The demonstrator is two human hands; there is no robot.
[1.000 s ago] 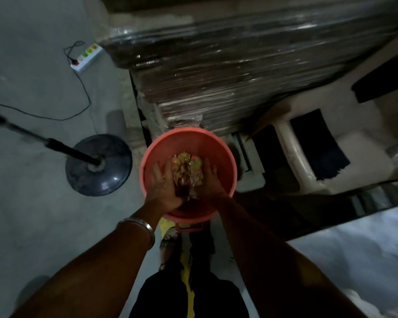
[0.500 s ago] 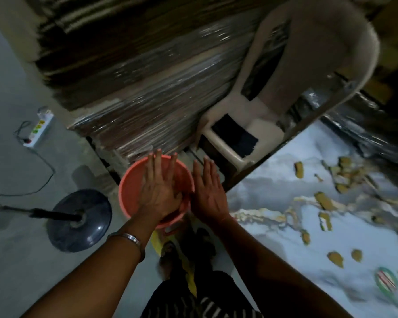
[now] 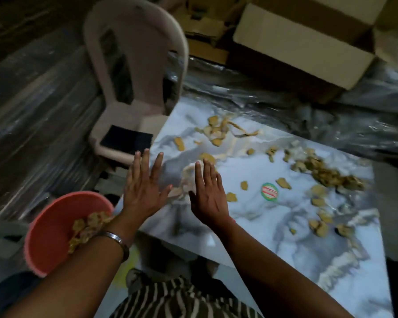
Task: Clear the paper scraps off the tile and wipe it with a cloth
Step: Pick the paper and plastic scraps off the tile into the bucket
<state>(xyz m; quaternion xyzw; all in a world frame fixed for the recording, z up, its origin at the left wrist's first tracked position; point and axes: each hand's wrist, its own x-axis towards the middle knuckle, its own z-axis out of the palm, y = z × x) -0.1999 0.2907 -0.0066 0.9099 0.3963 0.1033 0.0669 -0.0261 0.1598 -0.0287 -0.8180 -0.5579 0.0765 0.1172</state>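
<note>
1. Left hand (image 3: 145, 191) and right hand (image 3: 208, 196), fingers straight, hold nothing over the tile (image 3: 274, 226).
2. Paper scraps (image 3: 326, 174) litter its far side.
3. Orange tub (image 3: 48, 228) holding scraps sits left; plastic chair (image 3: 133, 72) beyond.

I'm looking into a tile storeroom or warehouse, plastic-wrapped stacked slabs (image 3: 44, 106) left of my grips, open cardboard cartons (image 3: 296, 42) beyond them, a plastic chair (image 3: 133, 72) wedged between, dim lighting

Both hands out flat, holding nothing.
Left hand (image 3: 143, 191) and right hand (image 3: 208, 193) side by side, fingers straight, palms down.
</note>
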